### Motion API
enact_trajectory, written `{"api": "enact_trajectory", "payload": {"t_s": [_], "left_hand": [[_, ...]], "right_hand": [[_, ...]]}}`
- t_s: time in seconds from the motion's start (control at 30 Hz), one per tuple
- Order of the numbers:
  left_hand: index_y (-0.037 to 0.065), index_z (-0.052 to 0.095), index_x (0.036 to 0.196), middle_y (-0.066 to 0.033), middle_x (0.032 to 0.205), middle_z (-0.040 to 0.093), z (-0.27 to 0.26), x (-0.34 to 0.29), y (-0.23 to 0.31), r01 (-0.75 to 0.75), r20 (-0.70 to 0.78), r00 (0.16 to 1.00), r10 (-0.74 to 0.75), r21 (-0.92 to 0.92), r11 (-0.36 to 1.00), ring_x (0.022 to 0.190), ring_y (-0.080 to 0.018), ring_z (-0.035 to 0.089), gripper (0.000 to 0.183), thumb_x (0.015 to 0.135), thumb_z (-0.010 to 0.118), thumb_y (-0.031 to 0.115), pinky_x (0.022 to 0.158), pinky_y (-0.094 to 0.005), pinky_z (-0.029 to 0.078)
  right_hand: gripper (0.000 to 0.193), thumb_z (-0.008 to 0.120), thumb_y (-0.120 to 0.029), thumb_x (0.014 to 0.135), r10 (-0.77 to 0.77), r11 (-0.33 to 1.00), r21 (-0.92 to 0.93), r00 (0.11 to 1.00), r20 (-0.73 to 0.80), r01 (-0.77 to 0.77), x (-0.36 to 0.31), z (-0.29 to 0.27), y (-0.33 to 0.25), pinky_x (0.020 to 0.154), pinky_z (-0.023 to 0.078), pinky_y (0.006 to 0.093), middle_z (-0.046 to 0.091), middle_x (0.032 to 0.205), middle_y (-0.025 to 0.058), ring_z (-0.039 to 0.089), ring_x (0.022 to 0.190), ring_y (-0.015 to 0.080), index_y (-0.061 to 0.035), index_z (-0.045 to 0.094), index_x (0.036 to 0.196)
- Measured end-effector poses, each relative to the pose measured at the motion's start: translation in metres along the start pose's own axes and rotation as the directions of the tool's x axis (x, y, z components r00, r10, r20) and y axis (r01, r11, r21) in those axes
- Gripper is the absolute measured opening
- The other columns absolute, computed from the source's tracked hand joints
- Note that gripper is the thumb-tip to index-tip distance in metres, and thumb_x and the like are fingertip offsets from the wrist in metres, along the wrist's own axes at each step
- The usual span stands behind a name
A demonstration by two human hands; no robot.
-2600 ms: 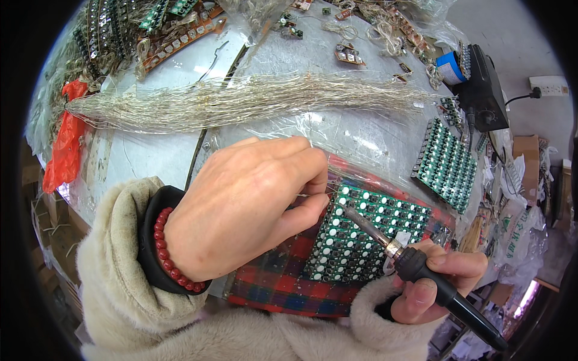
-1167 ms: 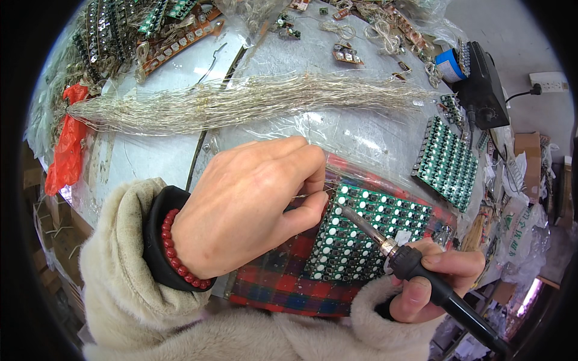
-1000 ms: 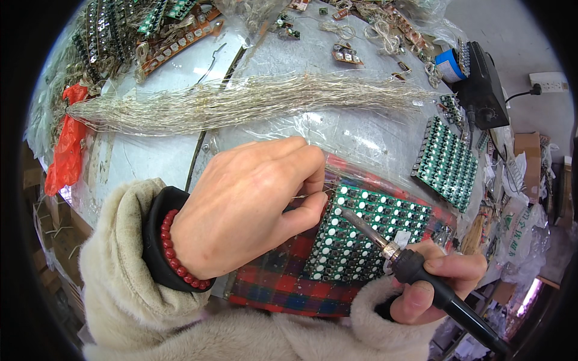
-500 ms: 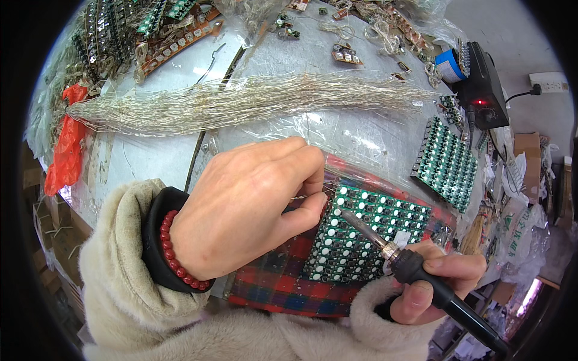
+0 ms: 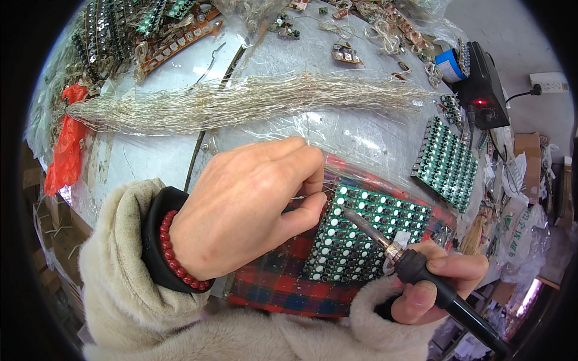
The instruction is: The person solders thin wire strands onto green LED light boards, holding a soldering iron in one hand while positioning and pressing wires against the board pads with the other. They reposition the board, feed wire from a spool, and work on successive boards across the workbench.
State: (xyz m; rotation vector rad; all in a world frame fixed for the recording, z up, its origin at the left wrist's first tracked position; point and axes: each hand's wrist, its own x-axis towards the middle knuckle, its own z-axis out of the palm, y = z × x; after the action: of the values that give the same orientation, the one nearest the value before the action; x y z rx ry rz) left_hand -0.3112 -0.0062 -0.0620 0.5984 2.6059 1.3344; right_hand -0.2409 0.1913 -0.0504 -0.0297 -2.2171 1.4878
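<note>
A green circuit board panel (image 5: 346,253) with rows of white round spots lies on a red and blue plaid cloth (image 5: 271,286) under clear plastic. My left hand (image 5: 259,198) is at the panel's upper left corner, thumb and forefinger pinched on a thin wire (image 5: 299,197). The wire's far end is hard to make out. In my right hand (image 5: 442,280) is a soldering iron (image 5: 415,268) with a black handle. Its tip points up and left, over the upper left part of the panel; whether it touches cannot be told.
A long bundle of thin silvery wires (image 5: 241,105) lies across the table, tied with red plastic (image 5: 66,144) at its left end. To the right are another green panel (image 5: 447,165), a black soldering station (image 5: 481,90) with a red light and a blue spool (image 5: 450,65).
The soldering iron's tip has shifted slightly to the right, along with my right hand. My left hand has stayed in place with the wire.
</note>
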Motion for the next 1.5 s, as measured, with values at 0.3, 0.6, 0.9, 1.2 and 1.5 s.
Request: {"api": "enact_trajectory", "payload": {"t_s": [0.3, 0.6, 0.9, 1.2, 1.5], "left_hand": [[0.003, 0.055, 0.077, -0.0049, 0.069, 0.05, -0.001, -0.001, -0.001, -0.004, 0.0, 1.0, 0.004, -0.02, 1.0, 0.057, -0.016, 0.049, 0.014, 0.073, 0.067, 0.001, 0.054, -0.0286, 0.041], [0.002, 0.059, 0.085, -0.002, 0.068, 0.05, -0.01, 0.0, 0.005, 0.11, 0.118, 0.988, -0.097, -0.108, 0.988, 0.056, -0.0103, 0.045, 0.011, 0.077, 0.067, 0.001, 0.052, -0.0243, 0.038], [0.002, 0.064, 0.086, -0.0037, 0.072, 0.059, -0.004, 0.002, 0.001, -0.089, -0.033, 0.996, 0.087, -0.072, 0.993, 0.061, -0.0126, 0.052, 0.011, 0.077, 0.069, 0.002, 0.055, -0.0256, 0.041], [0.005, 0.064, 0.083, -0.0068, 0.075, 0.059, -0.006, -0.002, 0.003, -0.156, -0.039, 0.986, 0.163, 0.14, 0.978, 0.071, -0.0241, 0.057, 0.014, 0.071, 0.07, 0.0, 0.062, -0.0323, 0.043], [0.004, 0.061, 0.079, -0.0061, 0.069, 0.054, -0.001, -0.004, 0.004, -0.111, -0.075, 0.99, 0.123, 0.144, 0.983, 0.065, -0.0225, 0.056, 0.013, 0.07, 0.07, 0.0, 0.061, -0.0329, 0.043]], "right_hand": [[0.058, 0.07, -0.053, 0.079, -0.035, 0.999, -0.001, 0.999, 0.008, 0.035, 0.003, -0.001, 0.002, 0.043, 0.037, 0.0219, 0.041, 0.053, -0.0008, 0.044, 0.041, 0.0094, -0.0066, 0.037, 0.092], [0.055, 0.071, -0.048, 0.081, -0.004, 0.997, 0.071, 1.0, -0.019, 0.006, 0.004, -0.001, 0.001, 0.046, 0.039, 0.0216, 0.04, 0.055, -0.0026, 0.045, 0.041, 0.009, -0.0064, 0.037, 0.093], [0.052, 0.081, -0.032, 0.075, 0.102, 0.956, 0.276, 0.995, 0.014, -0.102, 0.004, -0.008, -0.003, 0.053, 0.047, 0.0306, 0.057, 0.061, 0.013, 0.057, 0.053, 0.0213, -0.002, 0.042, 0.095], [0.052, 0.082, -0.028, 0.074, 0.094, 0.939, 0.33, 0.995, 0.02, -0.095, 0.004, -0.006, -0.002, 0.052, 0.046, 0.0282, 0.056, 0.061, 0.0122, 0.056, 0.054, 0.0197, -0.0016, 0.043, 0.096], [0.056, 0.085, -0.034, 0.069, 0.057, 0.963, 0.267, 0.996, -0.074, -0.035, 0.004, 0.007, -0.004, 0.047, 0.043, 0.026, 0.052, 0.054, 0.0078, 0.05, 0.045, 0.0165, -0.0005, 0.045, 0.091]]}}
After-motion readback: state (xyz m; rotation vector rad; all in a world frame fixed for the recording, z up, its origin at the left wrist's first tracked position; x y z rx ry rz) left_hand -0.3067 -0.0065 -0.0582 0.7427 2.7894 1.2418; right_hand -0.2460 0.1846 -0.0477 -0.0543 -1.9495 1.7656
